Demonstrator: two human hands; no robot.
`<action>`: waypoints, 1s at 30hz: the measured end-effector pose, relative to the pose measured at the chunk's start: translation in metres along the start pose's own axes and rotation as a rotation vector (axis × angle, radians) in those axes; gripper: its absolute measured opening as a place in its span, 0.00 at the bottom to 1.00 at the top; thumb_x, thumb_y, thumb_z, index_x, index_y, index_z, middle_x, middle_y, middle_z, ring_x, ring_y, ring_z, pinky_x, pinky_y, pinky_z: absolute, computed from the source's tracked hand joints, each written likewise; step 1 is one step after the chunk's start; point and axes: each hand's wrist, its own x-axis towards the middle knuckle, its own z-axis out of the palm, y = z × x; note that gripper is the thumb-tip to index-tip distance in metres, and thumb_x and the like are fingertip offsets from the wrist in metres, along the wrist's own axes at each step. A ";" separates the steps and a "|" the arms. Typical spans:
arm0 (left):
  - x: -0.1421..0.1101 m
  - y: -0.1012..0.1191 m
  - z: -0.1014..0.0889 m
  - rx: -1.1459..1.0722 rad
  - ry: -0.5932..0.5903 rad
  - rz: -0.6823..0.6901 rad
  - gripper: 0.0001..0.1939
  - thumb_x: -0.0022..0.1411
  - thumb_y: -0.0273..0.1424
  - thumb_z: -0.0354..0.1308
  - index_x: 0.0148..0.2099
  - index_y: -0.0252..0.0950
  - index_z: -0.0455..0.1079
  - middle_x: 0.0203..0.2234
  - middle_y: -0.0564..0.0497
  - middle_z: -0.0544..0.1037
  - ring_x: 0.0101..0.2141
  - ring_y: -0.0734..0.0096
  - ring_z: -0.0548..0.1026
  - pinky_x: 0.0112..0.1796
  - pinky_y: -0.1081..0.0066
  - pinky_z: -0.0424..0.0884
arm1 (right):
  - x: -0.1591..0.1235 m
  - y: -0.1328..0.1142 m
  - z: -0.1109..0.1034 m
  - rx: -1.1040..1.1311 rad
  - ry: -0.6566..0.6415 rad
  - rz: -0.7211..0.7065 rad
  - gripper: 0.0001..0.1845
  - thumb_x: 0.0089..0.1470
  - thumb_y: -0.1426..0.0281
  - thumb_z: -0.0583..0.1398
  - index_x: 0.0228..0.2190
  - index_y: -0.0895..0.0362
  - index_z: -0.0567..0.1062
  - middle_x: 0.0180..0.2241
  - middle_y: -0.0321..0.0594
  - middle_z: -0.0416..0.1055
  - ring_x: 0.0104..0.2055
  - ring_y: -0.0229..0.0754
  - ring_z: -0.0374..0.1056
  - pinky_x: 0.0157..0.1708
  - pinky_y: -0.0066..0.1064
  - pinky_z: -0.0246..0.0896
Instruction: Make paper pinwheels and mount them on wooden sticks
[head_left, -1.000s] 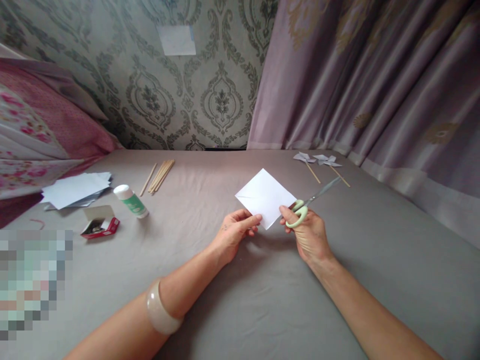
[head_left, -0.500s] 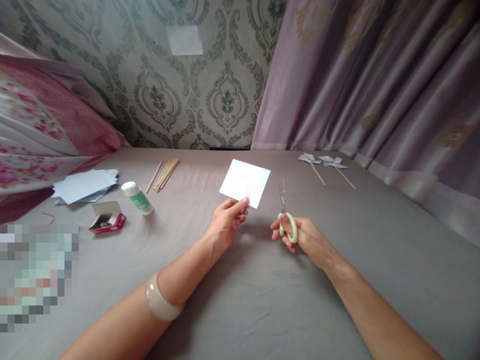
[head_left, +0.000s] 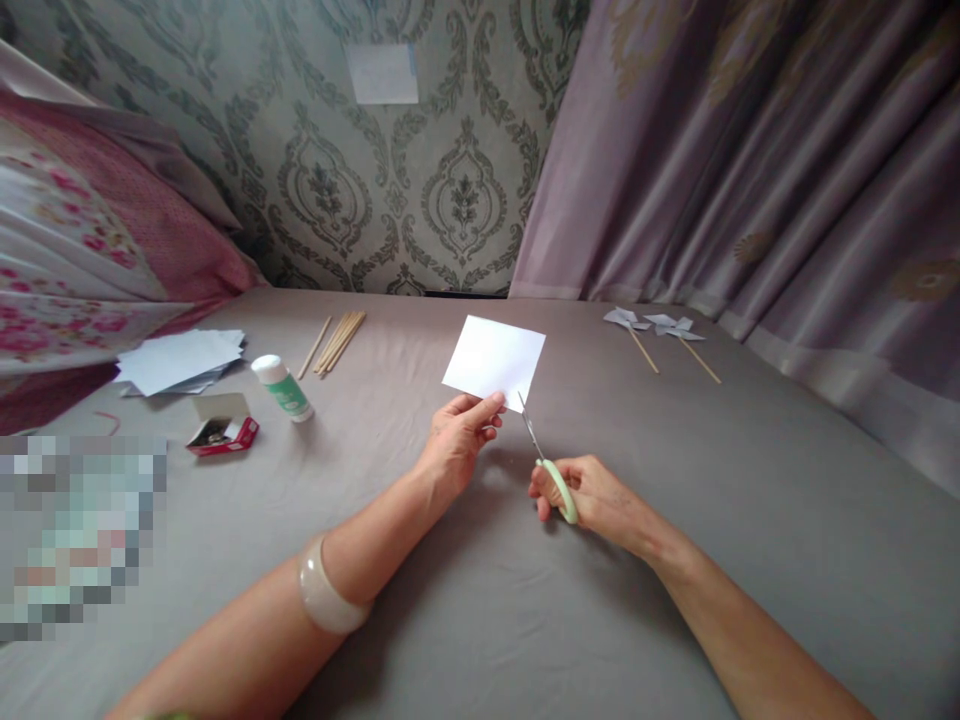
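Note:
A white square of paper is pinched at its lower edge between the thumb and fingers of my left hand. My right hand grips a pair of scissors by their pale green handles. The blades point up and to the left, and their tips are at the paper's lower right corner, just right of my left thumb. Whether the blades have the paper between them I cannot tell.
At left on the grey cloth are a stack of paper, a glue stick, an open red box of small items and several wooden sticks. Two paper pinwheels on sticks lie at the back right.
My right hand has turned the scissors leftward and brought their tips to the paper's lower right corner. My left hand still holds the paper in nearly the same place.

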 end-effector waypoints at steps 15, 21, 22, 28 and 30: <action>-0.003 -0.001 0.002 0.018 -0.007 0.029 0.15 0.39 0.33 0.71 0.26 0.30 0.71 0.23 0.51 0.73 0.23 0.80 0.67 0.25 0.76 0.59 | 0.003 0.006 0.001 0.049 0.036 -0.008 0.31 0.44 0.41 0.59 0.19 0.60 0.71 0.18 0.38 0.66 0.20 0.32 0.54 0.20 0.26 0.47; -0.004 0.000 0.003 0.009 -0.006 0.031 0.15 0.38 0.33 0.72 0.26 0.30 0.72 0.23 0.51 0.73 0.23 0.80 0.66 0.24 0.75 0.59 | 0.006 0.011 0.000 0.056 0.016 0.016 0.30 0.44 0.43 0.60 0.20 0.59 0.71 0.18 0.36 0.66 0.20 0.32 0.55 0.20 0.27 0.47; -0.004 0.000 0.004 0.008 -0.007 0.031 0.15 0.38 0.33 0.72 0.26 0.30 0.72 0.23 0.51 0.73 0.23 0.80 0.66 0.24 0.75 0.59 | 0.006 0.011 0.000 0.057 0.016 0.016 0.30 0.44 0.43 0.60 0.20 0.59 0.71 0.18 0.36 0.66 0.20 0.32 0.55 0.20 0.27 0.47; -0.005 0.000 0.004 0.006 -0.007 0.024 0.14 0.39 0.32 0.71 0.26 0.30 0.72 0.23 0.51 0.73 0.23 0.80 0.67 0.24 0.76 0.59 | 0.006 0.011 0.000 0.044 0.024 0.017 0.29 0.45 0.44 0.60 0.20 0.59 0.71 0.17 0.35 0.65 0.19 0.32 0.53 0.20 0.27 0.46; -0.004 0.000 0.004 0.002 -0.008 0.025 0.14 0.39 0.32 0.72 0.26 0.30 0.72 0.23 0.51 0.73 0.22 0.80 0.67 0.24 0.76 0.59 | 0.007 0.013 0.000 0.040 0.032 0.015 0.28 0.45 0.45 0.61 0.20 0.60 0.71 0.17 0.35 0.65 0.19 0.32 0.53 0.20 0.27 0.47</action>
